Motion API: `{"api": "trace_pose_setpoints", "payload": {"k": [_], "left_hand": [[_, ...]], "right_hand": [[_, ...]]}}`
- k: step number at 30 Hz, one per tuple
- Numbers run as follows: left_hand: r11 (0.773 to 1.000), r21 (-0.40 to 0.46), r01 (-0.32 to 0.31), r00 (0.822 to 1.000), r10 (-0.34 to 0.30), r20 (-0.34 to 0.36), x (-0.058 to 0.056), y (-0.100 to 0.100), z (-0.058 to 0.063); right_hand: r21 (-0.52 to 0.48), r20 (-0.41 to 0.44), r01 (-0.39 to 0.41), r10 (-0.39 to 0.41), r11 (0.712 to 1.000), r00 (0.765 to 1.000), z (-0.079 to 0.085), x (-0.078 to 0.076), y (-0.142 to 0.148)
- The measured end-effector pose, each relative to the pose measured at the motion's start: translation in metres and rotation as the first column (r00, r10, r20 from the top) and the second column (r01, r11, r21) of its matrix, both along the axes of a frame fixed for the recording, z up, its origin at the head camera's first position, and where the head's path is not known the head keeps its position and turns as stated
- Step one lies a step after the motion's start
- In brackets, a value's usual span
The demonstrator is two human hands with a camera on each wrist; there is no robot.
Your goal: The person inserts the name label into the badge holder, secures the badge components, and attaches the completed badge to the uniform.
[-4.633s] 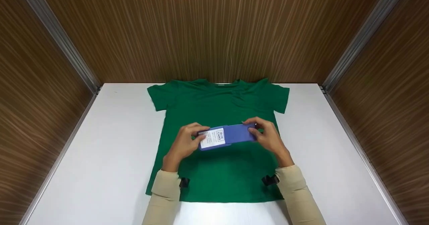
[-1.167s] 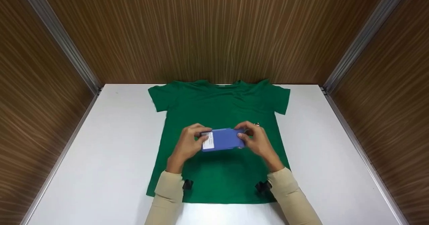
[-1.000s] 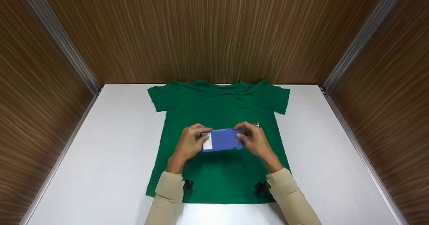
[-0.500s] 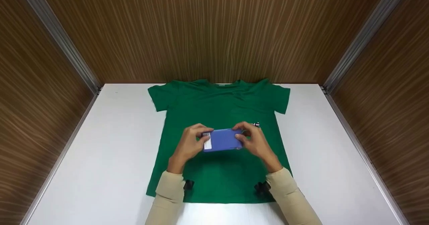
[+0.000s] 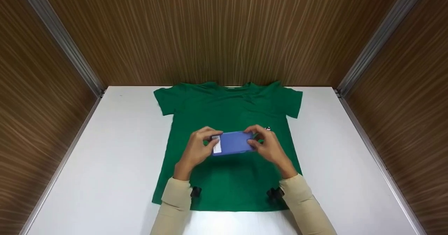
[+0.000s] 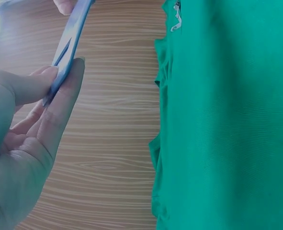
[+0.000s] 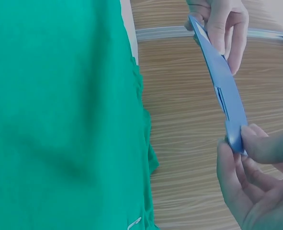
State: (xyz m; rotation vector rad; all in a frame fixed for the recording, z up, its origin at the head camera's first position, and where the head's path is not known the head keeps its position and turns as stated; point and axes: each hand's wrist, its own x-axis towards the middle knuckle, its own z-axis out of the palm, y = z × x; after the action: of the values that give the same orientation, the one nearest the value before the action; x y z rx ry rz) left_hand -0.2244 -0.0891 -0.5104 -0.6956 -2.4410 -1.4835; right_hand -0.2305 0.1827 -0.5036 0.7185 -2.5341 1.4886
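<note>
The work in hand looks well advanced but not complete: the blue holder (image 5: 236, 143) hangs in the air above the middle of the green shirt (image 5: 227, 180), its plain blue face covering most of its length, while a strip of white card (image 5: 217, 146) stays bare at its left end. The left hand (image 5: 196, 148) pinches that left end, thumb over the card side and fingers behind; the right hand (image 5: 269, 145) pinches the right end in the same way, so both hands grip the one thing and neither is idle. If the aim is to bring the two layers fully together, I judge that only the bare strip at the left is left to cover (whether the layers can slide any farther, the pictures do not tell). From the right wrist the holder is seen nearly edge-on, with a slot along its side and its layers lying close together. A small silver clip (image 5: 267, 129) shows against the shirt just beyond the right hand; whether it is joined to the holder cannot be made out. The shirt lies spread on the white table (image 5: 105, 165), collar at the far edge, hem toward the near side, sleeves out left and right, and no folding of it is begun.
</note>
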Motion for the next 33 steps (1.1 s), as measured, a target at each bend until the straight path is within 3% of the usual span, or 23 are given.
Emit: {"api": "trace_pose_setpoints", "payload": {"k": [6,14,25,33], "left_hand": [[1.000,0.022,-0.003,0.999,0.004,-0.034,-0.0007,-0.0012,0.0006],[0.999,0.025,-0.021,1.000,0.022,-0.014,-0.0002,-0.0018,0.0017],[0.997,0.073,0.028,0.996,-0.034,0.088,0.0007,-0.0040,0.0002],[0.995,0.095,0.026,0.994,-0.036,0.108,0.0006,-0.0032,-0.0005]], "right_hand": [[-0.040,-0.030,0.027,-0.029,0.999,0.999,0.0008,-0.0010,-0.0005],[-0.084,-0.057,0.050,-0.055,0.995,0.997,0.0009,-0.0019,-0.0004],[-0.091,-0.015,0.089,-0.090,0.992,0.996,0.0031,-0.0018,0.0025],[-0.094,0.063,0.119,-0.114,0.988,0.992,0.0029,-0.0011,0.0011]]}}
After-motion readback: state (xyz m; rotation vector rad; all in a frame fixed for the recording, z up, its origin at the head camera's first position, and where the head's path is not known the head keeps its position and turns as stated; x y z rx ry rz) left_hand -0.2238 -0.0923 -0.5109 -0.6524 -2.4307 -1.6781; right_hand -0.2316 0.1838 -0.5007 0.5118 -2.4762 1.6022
